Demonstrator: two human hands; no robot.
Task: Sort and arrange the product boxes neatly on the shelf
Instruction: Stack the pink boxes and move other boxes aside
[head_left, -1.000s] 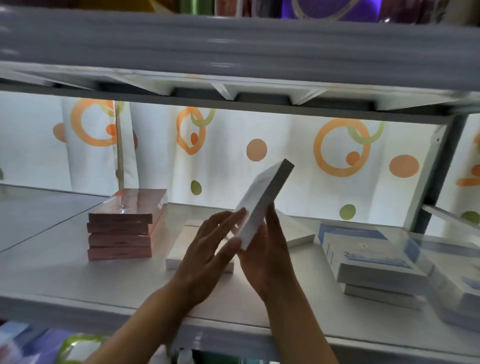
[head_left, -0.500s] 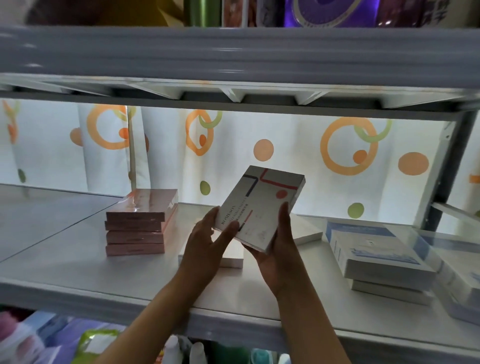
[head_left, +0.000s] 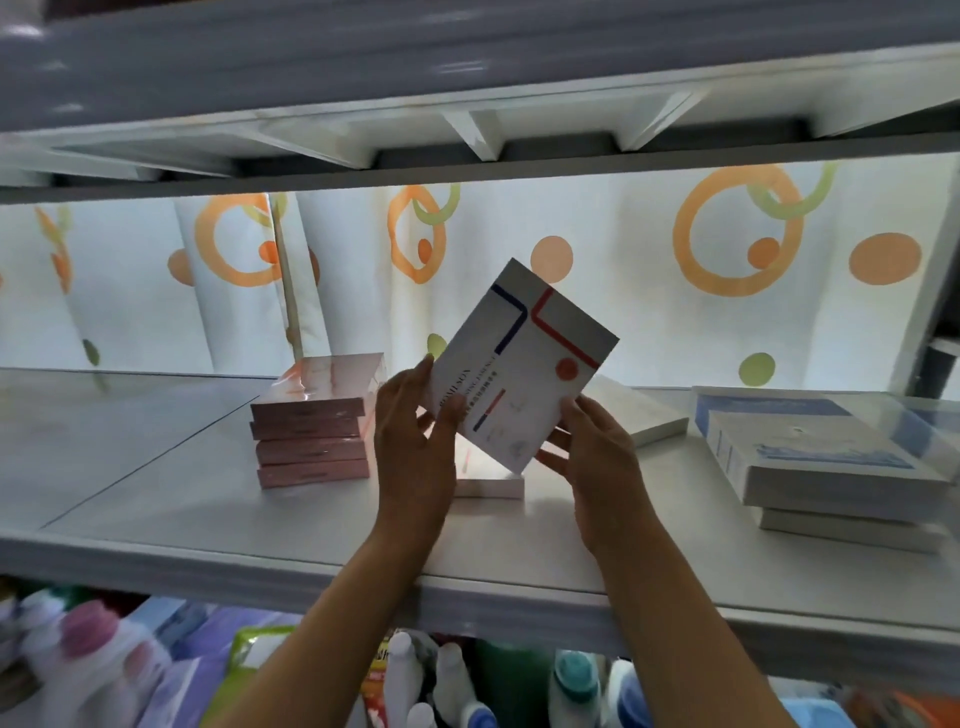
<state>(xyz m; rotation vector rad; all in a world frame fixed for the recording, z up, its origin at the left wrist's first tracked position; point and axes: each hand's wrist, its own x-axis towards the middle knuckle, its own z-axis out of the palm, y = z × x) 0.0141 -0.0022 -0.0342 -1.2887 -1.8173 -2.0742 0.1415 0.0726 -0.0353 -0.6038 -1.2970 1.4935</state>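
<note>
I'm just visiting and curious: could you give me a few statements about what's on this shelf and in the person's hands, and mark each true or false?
1. Both hands hold one white box tilted above the shelf. True: left hand and right hand grip its lower edges.
2. The pink boxes stand upright in a row. False: they lie flat in one stack.
3. The held box shows blue and red lines. True.
4. The blue-and-white boxes sit left of the pink stack. False: they are at the right.
5. Bottles fill the shelf below. True.
</note>
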